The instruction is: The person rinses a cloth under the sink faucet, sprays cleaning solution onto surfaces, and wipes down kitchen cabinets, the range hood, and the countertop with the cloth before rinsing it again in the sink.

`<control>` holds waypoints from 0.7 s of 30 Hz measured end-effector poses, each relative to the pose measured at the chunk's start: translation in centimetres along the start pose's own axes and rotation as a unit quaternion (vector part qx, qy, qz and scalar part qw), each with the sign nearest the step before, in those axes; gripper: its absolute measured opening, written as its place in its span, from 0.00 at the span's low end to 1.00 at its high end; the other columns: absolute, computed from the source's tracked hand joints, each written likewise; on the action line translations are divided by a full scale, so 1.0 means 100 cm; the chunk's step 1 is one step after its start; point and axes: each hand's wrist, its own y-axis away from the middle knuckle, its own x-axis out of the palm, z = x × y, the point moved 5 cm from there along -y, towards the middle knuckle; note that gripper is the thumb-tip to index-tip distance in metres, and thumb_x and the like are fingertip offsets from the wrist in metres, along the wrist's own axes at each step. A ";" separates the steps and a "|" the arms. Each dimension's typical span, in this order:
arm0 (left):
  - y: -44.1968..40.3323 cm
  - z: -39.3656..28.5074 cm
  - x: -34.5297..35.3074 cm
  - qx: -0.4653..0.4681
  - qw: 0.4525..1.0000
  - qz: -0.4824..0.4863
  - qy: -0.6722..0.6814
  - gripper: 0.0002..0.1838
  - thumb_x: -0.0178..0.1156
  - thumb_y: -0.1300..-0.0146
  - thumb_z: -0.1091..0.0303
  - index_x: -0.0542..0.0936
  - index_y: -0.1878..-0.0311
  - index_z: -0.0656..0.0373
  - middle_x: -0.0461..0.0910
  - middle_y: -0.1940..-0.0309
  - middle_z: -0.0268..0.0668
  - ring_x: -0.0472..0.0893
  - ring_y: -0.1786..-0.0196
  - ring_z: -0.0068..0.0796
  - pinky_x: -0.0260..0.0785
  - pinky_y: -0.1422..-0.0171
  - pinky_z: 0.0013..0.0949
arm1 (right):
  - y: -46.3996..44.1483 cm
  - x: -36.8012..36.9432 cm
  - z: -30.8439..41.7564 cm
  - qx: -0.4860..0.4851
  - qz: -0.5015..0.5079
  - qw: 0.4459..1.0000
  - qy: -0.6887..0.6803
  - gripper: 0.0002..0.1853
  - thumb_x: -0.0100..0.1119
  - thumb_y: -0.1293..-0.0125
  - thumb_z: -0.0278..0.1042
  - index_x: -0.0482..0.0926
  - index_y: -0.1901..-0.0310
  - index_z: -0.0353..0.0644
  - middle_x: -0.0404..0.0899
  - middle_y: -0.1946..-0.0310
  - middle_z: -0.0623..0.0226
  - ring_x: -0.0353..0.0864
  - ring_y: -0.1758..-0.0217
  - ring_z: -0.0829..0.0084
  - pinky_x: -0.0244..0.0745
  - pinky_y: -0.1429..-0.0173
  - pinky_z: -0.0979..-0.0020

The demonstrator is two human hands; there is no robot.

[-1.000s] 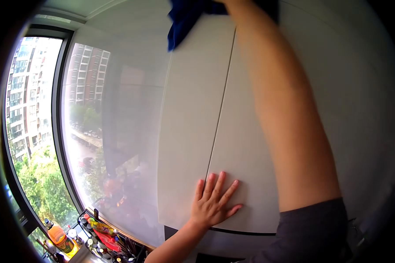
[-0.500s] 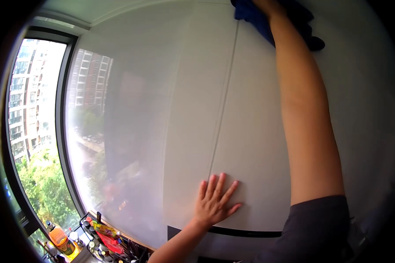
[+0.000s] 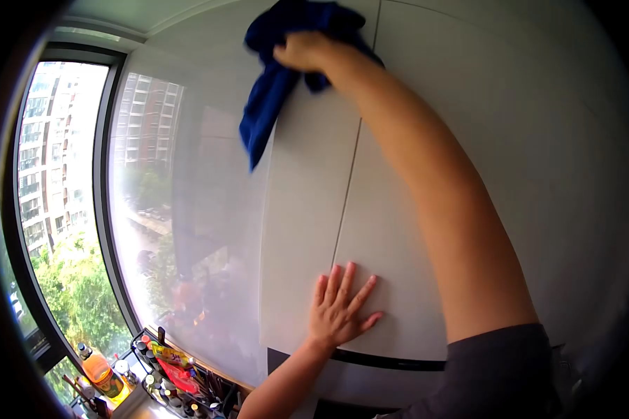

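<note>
High on the white cabinet doors point(image 3: 391, 230), my right hand point(image 3: 305, 53) presses a dark blue cloth point(image 3: 262, 115) against the surface. Its fingers are closed on the bunched fabric, and one long corner hangs down to the left. Lower down, my left hand point(image 3: 337, 311) lies flat with fingers spread on the cabinet front, across the seam between the two doors and just above their lower edge. Nothing is in it. Part of the seam is hidden behind my right forearm.
A tall dark-framed window point(image 3: 105, 195) stands at the left. Below it, on the counter, are an orange-yellow bottle point(image 3: 103, 373) and a rack point(image 3: 178, 380) crowded with bottles, packets and utensils. A glossy side panel point(image 3: 217, 209) adjoins the doors.
My right hand has swept the blue cloth leftwards and slightly down from the upper right. My left hand stays flat on the door at nearly the same spot.
</note>
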 end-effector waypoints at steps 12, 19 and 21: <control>-0.001 -0.002 0.000 -0.010 1.000 0.015 0.025 0.43 0.58 0.51 0.48 0.57 0.35 0.62 0.51 0.34 0.54 0.50 0.31 0.52 0.41 0.30 0.52 | 0.133 -0.167 -0.175 0.218 -0.268 0.902 0.260 0.31 0.44 0.38 0.55 0.69 0.45 0.32 0.61 0.39 0.49 0.54 0.33 0.55 0.46 0.33 0.48; 0.030 0.014 -0.037 -0.060 0.942 -0.139 0.299 0.35 0.46 0.41 0.66 0.45 0.34 0.71 0.45 0.34 0.60 0.45 0.31 0.61 0.37 0.30 0.49 | 0.325 0.030 0.023 -0.018 -0.002 0.977 0.212 0.33 0.47 0.45 0.59 0.70 0.44 0.42 0.62 0.39 0.55 0.49 0.30 0.56 0.27 0.32 0.42; 0.064 0.012 -0.046 -0.090 0.944 -0.143 0.285 0.38 0.48 0.44 0.65 0.45 0.34 0.71 0.46 0.34 0.61 0.46 0.31 0.61 0.37 0.30 0.50 | 0.408 0.108 0.080 -0.085 0.308 0.943 0.093 0.29 0.49 0.45 0.54 0.68 0.41 0.56 0.60 0.37 0.61 0.46 0.30 0.53 0.33 0.31 0.42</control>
